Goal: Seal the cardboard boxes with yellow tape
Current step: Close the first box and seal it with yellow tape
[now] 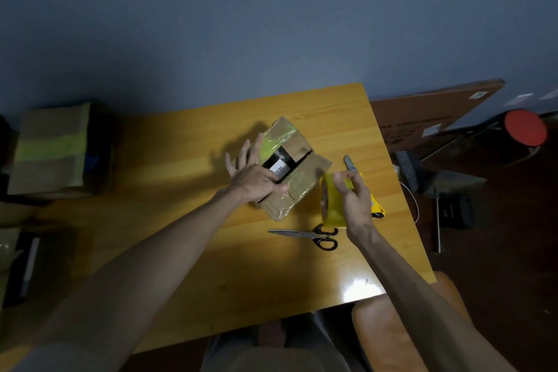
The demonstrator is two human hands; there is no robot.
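head view: a small cardboard box (297,142) sits on the wooden table (181,160) at mid-frame, its top flaps not quite meeting, so a dark item with a white barcode label shows through the gap. old glossy yellow tape covers parts of the flaps. the left hand (255,181) lies flat on the box's left flap, fingers straight and spread, pressing down. just right of the box, the right hand (354,202) has its fingers curled round a yellow tape roll (332,208), held upright and not touching the cardboard. a yellow utility knife (351,164) lies behind that hand, and scissors (311,235) lie below it. a taped box (51,148) stands at far left.
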